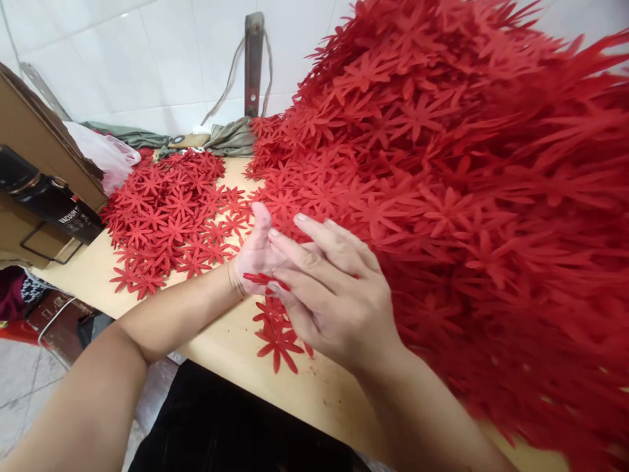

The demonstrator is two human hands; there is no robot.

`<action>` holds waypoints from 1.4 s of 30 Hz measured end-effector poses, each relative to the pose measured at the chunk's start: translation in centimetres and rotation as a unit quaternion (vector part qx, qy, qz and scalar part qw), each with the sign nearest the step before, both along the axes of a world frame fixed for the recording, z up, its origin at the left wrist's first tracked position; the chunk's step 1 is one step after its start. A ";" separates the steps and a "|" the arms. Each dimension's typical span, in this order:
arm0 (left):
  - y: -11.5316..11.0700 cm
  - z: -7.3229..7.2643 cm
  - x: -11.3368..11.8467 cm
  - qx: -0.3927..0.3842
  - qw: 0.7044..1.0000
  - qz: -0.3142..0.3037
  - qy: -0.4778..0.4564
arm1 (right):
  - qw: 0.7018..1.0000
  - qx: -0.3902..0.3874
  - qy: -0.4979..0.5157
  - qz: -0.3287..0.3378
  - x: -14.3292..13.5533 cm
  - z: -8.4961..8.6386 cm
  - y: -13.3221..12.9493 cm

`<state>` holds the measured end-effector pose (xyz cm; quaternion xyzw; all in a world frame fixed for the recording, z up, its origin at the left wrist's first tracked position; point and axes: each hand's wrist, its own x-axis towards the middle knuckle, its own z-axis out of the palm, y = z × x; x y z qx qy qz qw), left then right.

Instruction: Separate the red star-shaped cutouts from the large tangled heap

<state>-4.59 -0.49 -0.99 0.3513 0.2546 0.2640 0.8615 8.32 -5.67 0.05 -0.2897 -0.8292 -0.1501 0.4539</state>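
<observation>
My left hand is turned palm up with its thumb raised; its fingers are mostly hidden under the other hand. Across it lies my right hand, palm down, fingers stretched over the left palm. Between the two hands is a red flower cutout, with narrow petals sticking out by the right thumb and the left wrist. Both hands press on it, and most of it is covered. Just below them on the table, a few red flower cutouts lie partly overlapping.
A huge heap of red flower cutouts fills the right side. A smaller pile sits at the left of the wooden table. Beyond it are a white plastic bag, a black vacuum flask and a cardboard box. A tiled wall stands behind.
</observation>
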 end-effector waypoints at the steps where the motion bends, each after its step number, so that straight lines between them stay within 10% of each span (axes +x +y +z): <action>1: 0.0 0.0 0.1 -0.008 1.000 0.018 0.005 | 1.000 0.003 0.002 0.005 -0.1 0.0 0.0; 10: 1.1 0.9 0.4 0.072 0.991 0.093 0.064 | 0.968 -0.091 0.232 0.015 0.6 -0.2 1.4; 16: 0.6 1.7 1.1 0.291 0.897 0.320 0.091 | 0.893 -0.249 0.371 -0.043 1.5 -1.1 3.0; 28: 0.3 1.9 1.7 0.265 0.936 0.221 0.070 | 0.857 -0.341 0.385 -0.027 1.3 -1.0 3.0; 42: 0.8 1.7 1.5 0.180 0.933 0.297 0.094 | 0.846 -0.376 0.372 0.065 1.3 -1.7 3.8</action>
